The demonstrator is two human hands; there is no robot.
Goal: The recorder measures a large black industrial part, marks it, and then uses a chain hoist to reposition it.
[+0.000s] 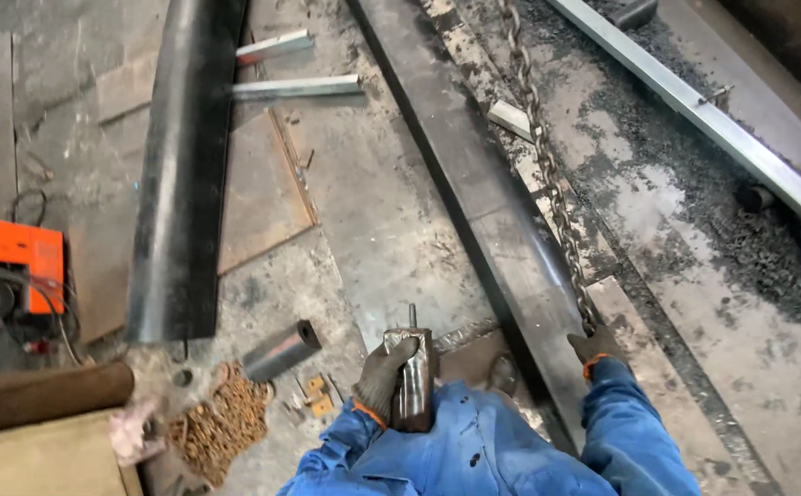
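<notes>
Rusty chain [547, 165], seemingly taut

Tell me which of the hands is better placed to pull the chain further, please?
The right hand, as far as I can judge. It already grips the chain, which runs taut up along the long steel beam. The left hand is occupied, closed around a metal cylinder tool near the body.
</notes>
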